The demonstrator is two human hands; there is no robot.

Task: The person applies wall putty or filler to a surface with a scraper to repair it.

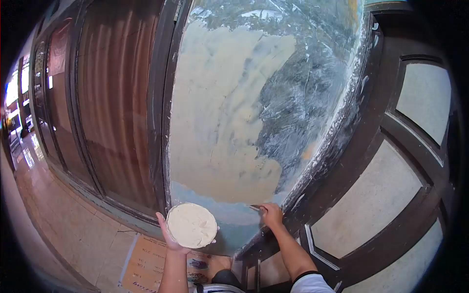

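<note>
My left hand (172,240) holds up a round tub of cream putty (192,224) from below and the side, its fingertips showing at the right rim. The putty fills the tub to the top, with ridges on its surface. At the lower right of the wall panel, my right hand (272,216) is closed round a putty knife (255,207), whose thin blade points left near the wall. Cream putty (210,112) coats the left and middle of the wall. Grey, streaked wall (293,112) shows on the right, and a bluish-grey strip runs below the coat.
A dark window frame (159,97) with a brown curtain behind glass borders the wall on the left. On the right stands a dark panelled door (361,195) with a paint-marked frame. Printed cardboard (141,263) lies on the tiled floor (78,234) by a bare foot (218,265).
</note>
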